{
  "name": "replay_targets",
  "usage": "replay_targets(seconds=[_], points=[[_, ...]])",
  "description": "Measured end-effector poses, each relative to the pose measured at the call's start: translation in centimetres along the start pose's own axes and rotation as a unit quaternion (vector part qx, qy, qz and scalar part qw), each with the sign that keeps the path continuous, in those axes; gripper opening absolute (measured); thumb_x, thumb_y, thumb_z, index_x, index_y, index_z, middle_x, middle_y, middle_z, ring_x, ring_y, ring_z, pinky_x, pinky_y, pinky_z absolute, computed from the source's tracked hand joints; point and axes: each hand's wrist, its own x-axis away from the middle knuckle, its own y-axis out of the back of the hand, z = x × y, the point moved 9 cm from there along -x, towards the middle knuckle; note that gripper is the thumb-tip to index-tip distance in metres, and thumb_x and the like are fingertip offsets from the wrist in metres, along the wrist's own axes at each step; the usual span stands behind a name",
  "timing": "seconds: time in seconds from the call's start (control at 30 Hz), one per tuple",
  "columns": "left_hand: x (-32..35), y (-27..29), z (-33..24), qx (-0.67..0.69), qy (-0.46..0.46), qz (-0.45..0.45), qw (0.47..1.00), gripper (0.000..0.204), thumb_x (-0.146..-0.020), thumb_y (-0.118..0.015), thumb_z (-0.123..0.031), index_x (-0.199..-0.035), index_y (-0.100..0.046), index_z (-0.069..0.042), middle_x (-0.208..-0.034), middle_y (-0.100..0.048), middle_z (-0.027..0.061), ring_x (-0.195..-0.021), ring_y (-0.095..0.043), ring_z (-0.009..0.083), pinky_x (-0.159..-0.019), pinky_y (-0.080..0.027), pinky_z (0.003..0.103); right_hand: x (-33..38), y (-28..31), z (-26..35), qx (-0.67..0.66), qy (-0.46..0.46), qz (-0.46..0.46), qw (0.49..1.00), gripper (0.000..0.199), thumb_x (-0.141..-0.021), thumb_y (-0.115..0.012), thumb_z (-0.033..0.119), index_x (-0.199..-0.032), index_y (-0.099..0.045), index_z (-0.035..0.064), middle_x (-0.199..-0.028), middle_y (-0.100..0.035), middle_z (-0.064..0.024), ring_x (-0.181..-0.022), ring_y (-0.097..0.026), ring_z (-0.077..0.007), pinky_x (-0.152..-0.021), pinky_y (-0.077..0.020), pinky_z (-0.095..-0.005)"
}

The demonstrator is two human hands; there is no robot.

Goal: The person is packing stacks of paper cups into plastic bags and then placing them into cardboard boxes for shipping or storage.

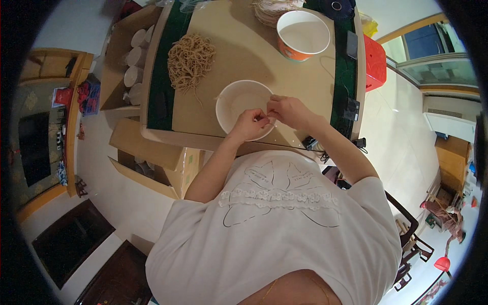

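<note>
A white round tub (236, 99) stands near the front edge of the table, its open top facing up. My left hand (249, 124) is over the tub's near right side, fingers curled into a pinch. Beside it, my right hand (288, 111) comes in from the right with its fingers pressed together at the tub's right rim. The fingertips of both hands nearly meet. Whatever lies between them is too small to make out. A tangled heap of tan, string-like strands (190, 61) lies to the left of the tub, with one strand trailing toward it.
A second white tub (303, 33) with an orange printed side stands at the back right. Behind it is a pile of pale, round, layered pieces (272, 10). A phone-like dark object (352, 46) rests on the right edge. Cardboard boxes (152, 152) with white cylinders stand left of the table.
</note>
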Motion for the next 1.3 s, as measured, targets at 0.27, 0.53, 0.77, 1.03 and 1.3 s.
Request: replay_targets(seconds=[0.27, 0.53, 0.77, 1.03, 1.3], points=[[-0.2, 0.1, 0.2, 0.026, -0.015, -0.014, 0.999, 0.020, -0.075, -0.066, -0.018, -0.080, -0.062, 0.001, -0.071, -0.063, 0.0126, -0.066, -0.061, 0.0183, -0.062, -0.048, 0.031, -0.1, 0.4, 1.3, 0.111, 0.068, -0.028, 0.991, 0.016, -0.079, -0.056, 0.020, -0.079, -0.053, 0.0043, -0.086, -0.051, -0.0093, -0.086, -0.051, -0.0274, -0.070, -0.0459, -0.0368], [0.4, 1.1, -0.9, 0.000, -0.007, 0.005, 1.000, 0.019, -0.078, -0.064, -0.019, -0.076, -0.059, 0.000, -0.069, -0.059, 0.0059, -0.064, -0.054, 0.0121, -0.060, -0.044, 0.027, -0.2, 0.7, 0.5, 0.032, 0.032, 0.010, 0.999, 0.010, -0.080, -0.055, 0.012, -0.082, -0.050, 0.0043, -0.087, -0.049, -0.0117, -0.087, -0.050, -0.0298, -0.076, -0.0414, -0.0382], [2.5, 0.3, -3.1, 0.068, -0.056, 0.241, 0.966, 0.013, -0.080, -0.063, -0.014, -0.079, -0.067, -0.001, -0.067, -0.056, -0.0006, -0.062, -0.048, 0.0075, -0.058, -0.041, 0.024, -0.1, 0.5, 0.3, 0.025, 0.035, 0.021, 0.999, 0.008, -0.080, -0.055, 0.011, -0.083, -0.052, 0.0045, -0.086, -0.052, -0.0105, -0.086, -0.052, -0.0290, -0.074, -0.0436, -0.0376], [2.2, 1.7, -6.0, -0.175, -0.203, -0.045, 0.962, 0.018, -0.075, -0.062, -0.010, -0.089, -0.070, -0.017, -0.067, -0.056, 0.0070, -0.057, -0.053, 0.0198, -0.056, -0.043, 0.029, -0.2, 0.7, 0.3, 0.033, 0.022, 0.020, 0.999, 0.008, -0.078, -0.052, 0.013, -0.076, -0.055, 0.0055, -0.082, -0.054, -0.0099, -0.082, -0.055, -0.0286, -0.069, -0.0455, -0.0388], [3.4, 1.3, -8.1, -0.262, -0.273, -0.101, 0.920, 0.014, -0.075, -0.061, -0.016, -0.086, -0.069, -0.021, -0.066, -0.051, 0.0060, -0.058, -0.055, 0.0226, -0.052, -0.044, 0.035, -0.2, -0.5, -0.8, 0.024, 0.008, 0.019, 0.999, 0.010, -0.078, -0.053, 0.014, -0.076, -0.055, 0.0048, -0.081, -0.055, -0.0114, -0.079, -0.057, -0.0303, -0.066, -0.0459, -0.0406]])
